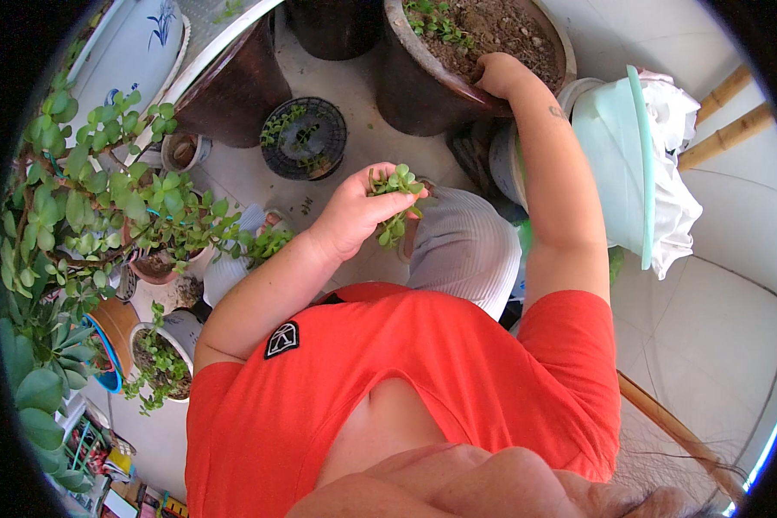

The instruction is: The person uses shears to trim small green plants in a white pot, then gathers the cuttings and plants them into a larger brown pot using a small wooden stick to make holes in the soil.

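My left hand [379,201] is closed around a small bunch of succulent cuttings [396,188], whose round green leaves stick out above and below my fingers. My right hand [502,72] reaches over the rim of a large dark glazed pot [421,87], its fingertips down at the brown soil [508,32]. Those fingertips are partly hidden, so whether they hold anything cannot be told. Low green sprigs [435,22] grow in the soil to the left of this hand.
A branching jade-like succulent [129,201] spreads along the left. Near the pots lies a black round slatted container [304,138] with sprigs on it. A pale green tub [612,162] with white cloth or plastic stands right, near bamboo poles [725,136]. A white pot [191,337] stands lower left.
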{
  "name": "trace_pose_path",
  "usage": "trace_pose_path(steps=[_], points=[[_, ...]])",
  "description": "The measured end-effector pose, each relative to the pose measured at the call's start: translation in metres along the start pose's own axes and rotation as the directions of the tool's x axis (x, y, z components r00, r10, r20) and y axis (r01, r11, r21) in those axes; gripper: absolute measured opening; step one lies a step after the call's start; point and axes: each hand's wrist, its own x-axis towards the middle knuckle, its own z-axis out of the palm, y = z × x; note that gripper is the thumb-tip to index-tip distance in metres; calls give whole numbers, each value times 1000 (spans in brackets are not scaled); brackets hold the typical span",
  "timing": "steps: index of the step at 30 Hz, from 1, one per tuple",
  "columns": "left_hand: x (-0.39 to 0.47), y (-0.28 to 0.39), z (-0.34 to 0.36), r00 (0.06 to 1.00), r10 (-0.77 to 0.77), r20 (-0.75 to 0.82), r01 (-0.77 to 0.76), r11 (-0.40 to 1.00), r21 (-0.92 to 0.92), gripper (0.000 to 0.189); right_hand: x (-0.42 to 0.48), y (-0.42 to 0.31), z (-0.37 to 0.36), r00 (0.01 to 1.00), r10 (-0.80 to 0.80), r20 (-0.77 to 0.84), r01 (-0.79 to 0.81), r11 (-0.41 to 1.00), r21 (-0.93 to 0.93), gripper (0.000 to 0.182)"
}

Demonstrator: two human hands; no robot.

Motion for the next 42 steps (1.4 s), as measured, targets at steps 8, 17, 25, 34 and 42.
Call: trace_pose_path(steps=[8, 17, 25, 34, 42], points=[[1, 0, 8, 1000, 15, 15, -16, 1000, 16, 12, -108, 6, -22, 828, 196, -525, 73, 891, 448, 34], [-3, -9, 8, 999, 12, 33, -12, 1000, 4, 11, -342, 53, -48, -15, 388, -922, -528, 779, 336, 23], [-6, -11, 9, 1000, 13, 2, -13, 999, 44, 12, -301, -13, -23, 338, 438, -833, -41, 891, 452, 19], [-5, -9, 13, 1000, -8, 5, 8, 1000, -6, 12, -68, 20, -25, 908, 404, -112, -411, 910, -52, 35], [-8, -4, 2, 1000, -5, 11, 5, 1000, -7, 11, -63, 36, -72, 986, 101, -130, -119, 983, -142, 33]])
